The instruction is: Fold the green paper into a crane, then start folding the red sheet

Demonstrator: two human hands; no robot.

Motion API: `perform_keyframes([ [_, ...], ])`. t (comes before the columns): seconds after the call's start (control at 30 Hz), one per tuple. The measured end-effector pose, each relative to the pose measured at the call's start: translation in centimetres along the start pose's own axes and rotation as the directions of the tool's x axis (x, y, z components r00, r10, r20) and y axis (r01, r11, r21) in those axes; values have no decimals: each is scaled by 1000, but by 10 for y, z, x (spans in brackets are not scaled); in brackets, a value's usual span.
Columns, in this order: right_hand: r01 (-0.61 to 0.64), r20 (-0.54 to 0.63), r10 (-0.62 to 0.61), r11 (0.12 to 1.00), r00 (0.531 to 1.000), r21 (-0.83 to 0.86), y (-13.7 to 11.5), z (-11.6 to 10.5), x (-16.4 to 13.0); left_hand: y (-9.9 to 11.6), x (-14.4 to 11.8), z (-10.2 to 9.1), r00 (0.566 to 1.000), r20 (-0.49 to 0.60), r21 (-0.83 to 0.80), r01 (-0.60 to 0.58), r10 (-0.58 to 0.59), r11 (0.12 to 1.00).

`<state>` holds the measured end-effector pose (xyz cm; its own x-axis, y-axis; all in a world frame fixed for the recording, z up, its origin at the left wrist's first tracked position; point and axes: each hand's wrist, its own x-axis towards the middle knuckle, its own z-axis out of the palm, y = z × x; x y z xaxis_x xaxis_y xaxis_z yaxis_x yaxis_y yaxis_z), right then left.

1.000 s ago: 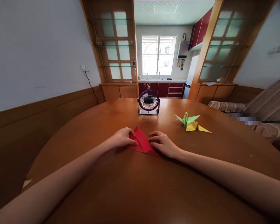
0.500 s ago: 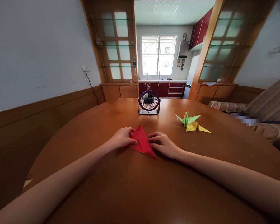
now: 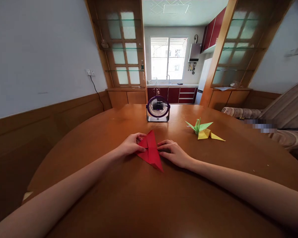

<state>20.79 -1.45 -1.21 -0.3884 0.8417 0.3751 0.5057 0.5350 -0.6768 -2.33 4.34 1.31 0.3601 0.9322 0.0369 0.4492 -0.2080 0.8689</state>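
A folded sheet of red origami paper lies on the brown wooden table, between my two hands. It has a roughly triangular outline, with one tip pointing away from me and another towards me at the right. My left hand grips its left corner, thumb on top and the other fingers curled at the edge, partly hidden. At the paper's right edge, my right hand rests with its fingers stretched out, fingertips touching the fold and thumb a little apart.
Beyond the paper stands a small purple desk fan. To the right lie a green folded paper crane and a yellow folded paper piece, touching or overlapping. A striped sofa stands past the table's right edge.
The red paper has turned slightly clockwise: its far tip has shifted right and its near tip left. My left hand moved up a little with it; my right hand has barely moved.
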Motion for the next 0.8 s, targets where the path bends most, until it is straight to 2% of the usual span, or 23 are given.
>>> perform_keyframes([
  [0.1, -49, -74, 64, 981, 995, 186, 5, -1, 2, 5, -3, -1, 998, -33, -99, -58, 55, 993],
  [0.2, -117, -146, 184, 918, 972, 380, 9, -1, 4, 13, -9, 2, 996, -7, -305, -92, 94, 948],
  [0.3, -136, -113, 233, 829, 966, 542, 8, 0, 5, 19, -14, 9, 993, 39, -475, -81, 113, 876],
  [0.37, -141, -65, 229, 774, 971, 617, 4, 0, 5, 18, -15, 13, 993, 51, -529, -62, 105, 846],
  [0.47, -140, -40, 222, 735, 974, 663, -2, -2, 4, 12, -14, 18, 993, 61, -522, -52, 98, 852],
  [0.67, -143, -30, 212, 748, 977, 648, -9, -6, 2, 5, -15, 23, 983, 95, -338, -116, 156, 934],
  [0.8, -160, 0, 206, 759, 979, 631, -11, -6, 1, 7, -17, 27, 970, 152, -347, -130, 192, 929],
])
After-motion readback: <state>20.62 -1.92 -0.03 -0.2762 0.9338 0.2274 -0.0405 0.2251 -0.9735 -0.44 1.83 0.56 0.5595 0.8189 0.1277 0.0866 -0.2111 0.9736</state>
